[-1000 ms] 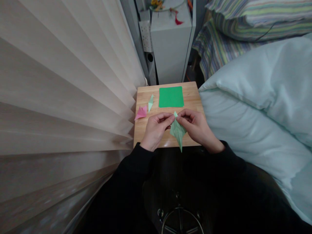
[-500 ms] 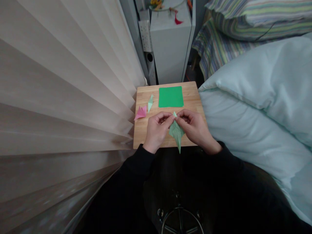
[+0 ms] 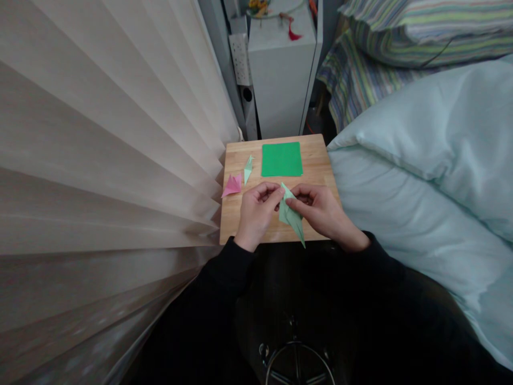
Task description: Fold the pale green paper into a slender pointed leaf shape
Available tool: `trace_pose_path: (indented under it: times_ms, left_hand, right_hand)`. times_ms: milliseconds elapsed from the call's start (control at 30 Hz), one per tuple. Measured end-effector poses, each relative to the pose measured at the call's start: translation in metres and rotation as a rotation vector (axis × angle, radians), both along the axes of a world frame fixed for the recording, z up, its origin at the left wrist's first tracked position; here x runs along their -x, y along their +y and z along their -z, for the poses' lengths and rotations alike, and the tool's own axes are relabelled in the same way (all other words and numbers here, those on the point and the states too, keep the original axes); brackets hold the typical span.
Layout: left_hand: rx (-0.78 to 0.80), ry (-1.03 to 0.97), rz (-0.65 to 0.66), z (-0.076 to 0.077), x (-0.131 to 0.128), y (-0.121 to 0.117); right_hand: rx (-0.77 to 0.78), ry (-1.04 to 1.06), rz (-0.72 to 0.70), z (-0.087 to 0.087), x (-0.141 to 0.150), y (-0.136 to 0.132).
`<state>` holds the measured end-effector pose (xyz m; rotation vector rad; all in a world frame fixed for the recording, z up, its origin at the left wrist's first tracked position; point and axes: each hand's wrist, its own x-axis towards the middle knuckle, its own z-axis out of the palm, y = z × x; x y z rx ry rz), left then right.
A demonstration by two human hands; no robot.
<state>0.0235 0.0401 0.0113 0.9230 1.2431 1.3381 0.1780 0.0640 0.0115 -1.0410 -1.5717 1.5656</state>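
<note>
Between my hands, over the front part of the small wooden table (image 3: 236, 224), is a folded light-green origami paper (image 3: 292, 216), its long point slanting down to the right. My left hand (image 3: 258, 211) pinches its upper tip between thumb and fingers. From the other side my right hand (image 3: 320, 209) grips its right edge, thumb laid across the paper. Behind them lies a flat bright green square of paper (image 3: 281, 159). To the left rest a pink folded paper figure (image 3: 232, 185) and a small pale-green folded paper piece (image 3: 248, 170).
A pleated curtain (image 3: 120, 133) hangs close along the left. Beyond the table stands a white cabinet (image 3: 282, 85) with a red tassel (image 3: 294, 35) on top. Pale-blue bedding (image 3: 401, 198) borders the right side, and a round metal chair base (image 3: 296, 363) shows below.
The light-green paper has tilted, its lower point swinging to the right. My right thumb has shifted lower on it, away from the top tip; my left hand stays nearly in place.
</note>
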Motion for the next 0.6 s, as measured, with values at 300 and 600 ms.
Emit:
trace_pose_path:
  times_ms: [300,600]
  left_hand:
    - [0.028,-0.052,0.004,0.0012,0.0040,0.0008]
    - [-0.016,-0.055,0.005,0.0035,0.0039,0.0003]
  right_hand:
    - [-0.024,-0.001,-0.035,-0.0034,-0.0009,-0.0015]
    - [-0.065,-0.061,-0.072,-0.0053,-0.0032,-0.0004]
